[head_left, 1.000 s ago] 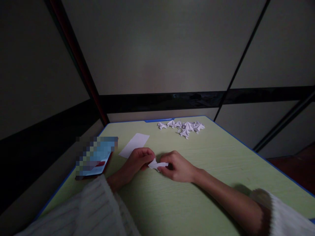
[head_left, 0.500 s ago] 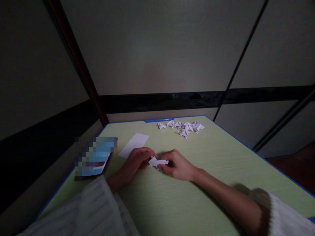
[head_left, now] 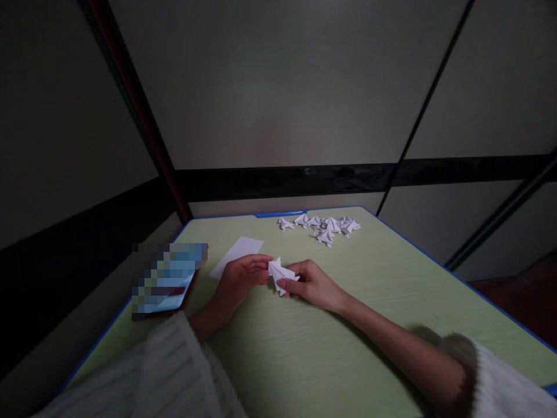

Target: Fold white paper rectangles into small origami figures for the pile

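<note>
A white folded paper figure, with pointed corners like an origami frog, is pinched between the thumb and fingers of my right hand. My left hand is at the figure's left side, its fingers stretched out and close together. Its fingertips reach the figure's left edge; whether they press on it I cannot tell. Just beyond my left hand, a flat sheet of white paper lies on the table, partly covered by that hand. Several similar origami figures are clustered toward the far edge.
The pale green table has a blue rim. On its left side lies a phone or tablet in a dark red case, its screen pixelated. Panelled walls or cabinet doors with a black band rise behind the table.
The paper figure has been turned so its broad, pointed side shows. My left fingers have straightened and drawn back from their pinch; my right hand still holds the figure.
</note>
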{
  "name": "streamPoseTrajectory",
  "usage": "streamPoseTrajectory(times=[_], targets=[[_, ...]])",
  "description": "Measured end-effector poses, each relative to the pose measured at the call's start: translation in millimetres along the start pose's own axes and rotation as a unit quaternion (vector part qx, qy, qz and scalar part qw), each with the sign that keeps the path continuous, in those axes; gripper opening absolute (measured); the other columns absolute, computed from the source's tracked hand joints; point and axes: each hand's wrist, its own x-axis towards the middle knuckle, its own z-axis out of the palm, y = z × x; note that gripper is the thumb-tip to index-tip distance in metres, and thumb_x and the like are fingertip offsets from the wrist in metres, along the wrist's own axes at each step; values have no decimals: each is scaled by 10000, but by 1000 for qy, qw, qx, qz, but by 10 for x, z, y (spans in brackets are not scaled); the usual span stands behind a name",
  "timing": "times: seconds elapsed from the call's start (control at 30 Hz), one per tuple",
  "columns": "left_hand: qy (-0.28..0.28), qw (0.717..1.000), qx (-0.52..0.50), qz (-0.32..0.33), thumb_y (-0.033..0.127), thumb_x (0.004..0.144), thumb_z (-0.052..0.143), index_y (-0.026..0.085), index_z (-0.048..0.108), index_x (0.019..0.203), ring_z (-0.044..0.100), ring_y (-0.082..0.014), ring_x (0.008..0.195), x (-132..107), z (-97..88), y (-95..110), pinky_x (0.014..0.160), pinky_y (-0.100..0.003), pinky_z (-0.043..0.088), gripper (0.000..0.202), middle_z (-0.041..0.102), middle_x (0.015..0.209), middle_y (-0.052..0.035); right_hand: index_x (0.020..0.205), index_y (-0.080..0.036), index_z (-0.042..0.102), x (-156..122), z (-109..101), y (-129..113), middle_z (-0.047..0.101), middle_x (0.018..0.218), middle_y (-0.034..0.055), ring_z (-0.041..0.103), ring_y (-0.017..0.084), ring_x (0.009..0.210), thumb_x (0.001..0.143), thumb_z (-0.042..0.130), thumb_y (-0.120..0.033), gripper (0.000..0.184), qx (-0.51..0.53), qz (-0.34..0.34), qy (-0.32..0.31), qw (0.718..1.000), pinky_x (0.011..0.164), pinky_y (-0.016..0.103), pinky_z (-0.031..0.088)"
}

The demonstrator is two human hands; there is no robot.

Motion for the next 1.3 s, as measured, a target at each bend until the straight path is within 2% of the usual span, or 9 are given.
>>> streamPoseTrajectory(times=[0.23, 0.4, 0.57, 0.7, 0.83, 1.0, 1.07, 1.2, 1.3], targets=[[43, 998, 46, 15, 192, 567, 614, 132, 620, 700, 555, -118, 581, -21, 37, 51, 505, -206, 444, 146, 624, 639, -8, 612, -93, 529, 11, 14, 16, 396, 478, -50, 313, 38, 419, 685, 526, -251, 174, 26, -6, 4, 1000, 400, 169, 219], [41, 998, 43, 14, 196, 567, 619, 128, 616, 710, 565, -122, 591, 10, 16, -5, 496, -208, 460, 158, 632, 663, -12, 618, -104, 504, 44, 5, 25, 409, 505, -50, 325, 42, 452, 632, 573, -279, 189, 70, -10, 53, 996, 436, 174, 250], [38, 998, 47, -5, 210, 572, 612, 130, 597, 757, 600, -160, 687, 37, -12, -42, 486, -209, 460, 202, 653, 754, -44, 616, -99, 515, 91, -45, 91, 460, 539, -25, 375, 54, 483, 651, 525, -220, 126, 40, -9, 98, 994, 483, 189, 297], [46, 998, 51, -8, 236, 587, 588, 138, 587, 790, 604, -185, 775, 42, -25, -43, 504, -220, 461, 225, 656, 859, -69, 605, -106, 520, 146, -168, 219, 475, 523, -24, 386, 56, 464, 655, 512, -214, 119, -3, -3, 161, 987, 472, 191, 312], [40, 997, 54, -27, 241, 567, 597, 134, 595, 769, 607, -194, 771, 58, -37, -74, 499, -222, 448, 229, 662, 853, -81, 623, -105, 549, 183, -364, 346, 525, 552, 6, 437, 80, 483, 654, 502, -222, 129, -77, 5, 244, 967, 492, 212, 347], [39, 997, 55, -25, 237, 567, 595, 130, 593, 744, 607, -184, 752, 52, -32, -68, 491, -212, 437, 206, 661, 844, -76, 675, -119, 523, 175, -471, 344, 551, 669, 37, 472, 102, 544, 633, 486, -168, 74, -126, 4, 312, 942, 534, 229, 368], [43, 997, 60, -26, 243, 573, 588, 132, 594, 737, 605, -181, 747, 42, -26, -50, 500, -217, 443, 198, 660, 841, -74, 656, -133, 489, 161, -432, 302, 532, 634, 21, 460, 97, 529, 625, 456, -127, 46, -143, -14, 315, 938, 516, 218, 360], [43, 997, 65, -24, 257, 573, 583, 137, 597, 731, 605, -181, 735, 41, -26, -48, 501, -226, 448, 199, 660, 830, -71, 688, -148, 449, 117, -293, 229, 528, 585, 1, 465, 94, 509, 617, 414, -85, 101, -149, -40, 229, 961, 489, 200, 346], [40, 997, 63, -28, 247, 568, 583, 144, 598, 734, 604, -178, 731, 42, -27, -52, 501, -225, 446, 197, 658, 829, -61, 810, -149, 469, 88, -230, 213, 566, 707, 28, 484, 102, 574, 612, 407, -60, 225, -193, -32, 210, 958, 543, 213, 359]])
